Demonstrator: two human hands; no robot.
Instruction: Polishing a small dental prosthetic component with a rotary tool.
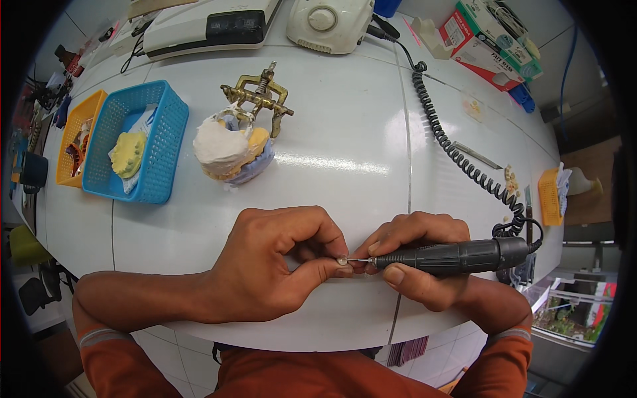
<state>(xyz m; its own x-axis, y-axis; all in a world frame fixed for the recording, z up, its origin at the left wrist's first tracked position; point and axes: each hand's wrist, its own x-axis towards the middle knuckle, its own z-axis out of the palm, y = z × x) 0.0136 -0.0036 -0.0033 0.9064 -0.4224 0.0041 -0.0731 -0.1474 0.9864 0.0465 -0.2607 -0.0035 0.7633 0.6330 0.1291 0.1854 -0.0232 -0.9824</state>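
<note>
Between thumb and forefinger, my left hand (272, 262) pinches a small, pale artificial tooth (342, 261), partly covered by the fingertips. My right hand (424, 245) grips a black dental handpiece (451, 257), lying nearly level, its thin metal bur (359, 259) pointing left and meeting the tooth. Both hands are close together just above the table's near edge. Beyond them stands a brass articulator (262, 93) with a plaster dental model (225, 146) in white, yellow and bluish layers. A coiled black cord (451, 139) runs from the handpiece's rear to the back of the table.
A blue basket (174, 142) with a yellow dental cast (128, 154) stands left, beside an orange basket (94, 109). The handpiece control unit (330, 25) is at the back. Right are loose teeth (511, 180), a metal tool (478, 155), a small orange basket (549, 198) and mask boxes (488, 50).
</note>
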